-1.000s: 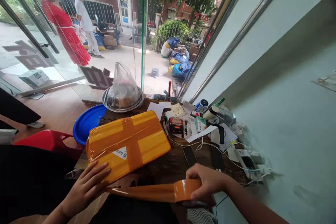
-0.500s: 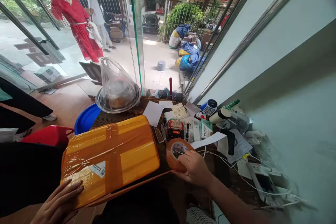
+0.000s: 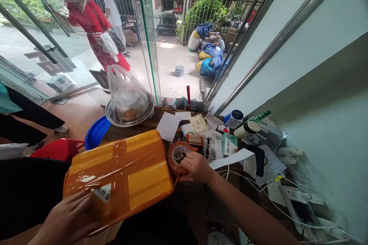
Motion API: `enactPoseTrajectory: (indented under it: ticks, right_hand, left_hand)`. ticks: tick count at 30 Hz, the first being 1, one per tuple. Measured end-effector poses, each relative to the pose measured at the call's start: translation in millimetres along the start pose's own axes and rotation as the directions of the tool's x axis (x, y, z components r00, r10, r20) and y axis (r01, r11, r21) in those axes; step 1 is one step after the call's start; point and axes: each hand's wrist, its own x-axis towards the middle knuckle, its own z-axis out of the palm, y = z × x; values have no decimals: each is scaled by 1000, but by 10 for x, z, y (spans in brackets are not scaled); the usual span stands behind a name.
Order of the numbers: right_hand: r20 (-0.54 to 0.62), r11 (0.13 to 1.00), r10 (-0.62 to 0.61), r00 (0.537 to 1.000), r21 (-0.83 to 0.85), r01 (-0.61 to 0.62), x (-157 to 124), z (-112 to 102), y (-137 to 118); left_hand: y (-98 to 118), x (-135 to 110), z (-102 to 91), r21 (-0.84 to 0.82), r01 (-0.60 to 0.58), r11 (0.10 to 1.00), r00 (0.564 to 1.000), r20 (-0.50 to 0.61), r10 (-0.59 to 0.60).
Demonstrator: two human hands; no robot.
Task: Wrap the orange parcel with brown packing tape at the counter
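An orange taped parcel (image 3: 143,160) lies tilted in front of me, wrapped in shiny brown tape with a white label (image 3: 104,192) on its top. My left hand (image 3: 71,214) rests flat on its near left part, fingers stretched out. At the parcel's right end, my right hand (image 3: 194,166) grips a roll of brown packing tape (image 3: 174,157), the thumb and fingers on its near rim. A strip of tape comes off the roll at the parcel's right corner and follows its near side.
Papers, a green-and-white box (image 3: 230,144), a phone (image 3: 255,159) and white cables crowd the dark table at right. A bagged bowl (image 3: 129,105) stands at the back. Left of the table are a blue lid (image 3: 96,132) and a red bin (image 3: 57,150). People stand beyond the glass.
My right hand has brought the tape roll left and slightly up, against the parcel's right end. My left hand has slid up and right over the parcel, nearer the label.
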Motion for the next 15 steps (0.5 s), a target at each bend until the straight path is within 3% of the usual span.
enactPoseTrajectory:
  ticks: [2, 5, 6, 7, 8, 10, 11, 12, 13, 15]
  right_hand:
    - [5, 1000, 4, 1000, 16, -4, -1, 38, 12]
    - [-6, 1000, -9, 1000, 8, 9, -26, 68, 14]
    - [-18, 1000, -16, 1000, -4, 16, -37, 71, 14]
    - [-29, 1000, -22, 999, -17, 22, -48, 73, 15]
    - [-40, 999, -25, 999, -28, 24, -59, 76, 17]
    - [-70, 999, -22, 997, -34, 19, -88, 89, 13]
    - [-95, 1000, -12, 995, -29, 9, -105, 101, 0]
    - [-130, 1000, 11, 991, -19, -13, -125, 118, -27]
    - [-185, 998, 60, 981, -6, -62, -145, 140, -75]
    - [-363, 966, 256, 896, 73, -247, -174, 205, -246]
  left_hand:
    - [177, 661, 178, 33, 54, 998, 991, 118, -57]
    - [506, 1819, 540, 70, 256, 964, 950, 164, -264]
    - [590, 2169, 644, 93, 298, 950, 926, 213, -311]
    - [650, 2470, 724, 108, 309, 945, 886, 330, -327]
    - [684, 2715, 779, 105, 292, 951, 816, 491, -305]
    - [688, 3029, 814, 94, 285, 954, 633, 729, -261]
    - [669, 3109, 806, 90, 292, 952, 563, 789, -248]
    - [644, 3152, 790, 90, 308, 947, 525, 814, -249]
    - [618, 3169, 771, 91, 328, 940, 518, 815, -259]
    - [570, 3165, 738, 79, 360, 930, 540, 795, -276]
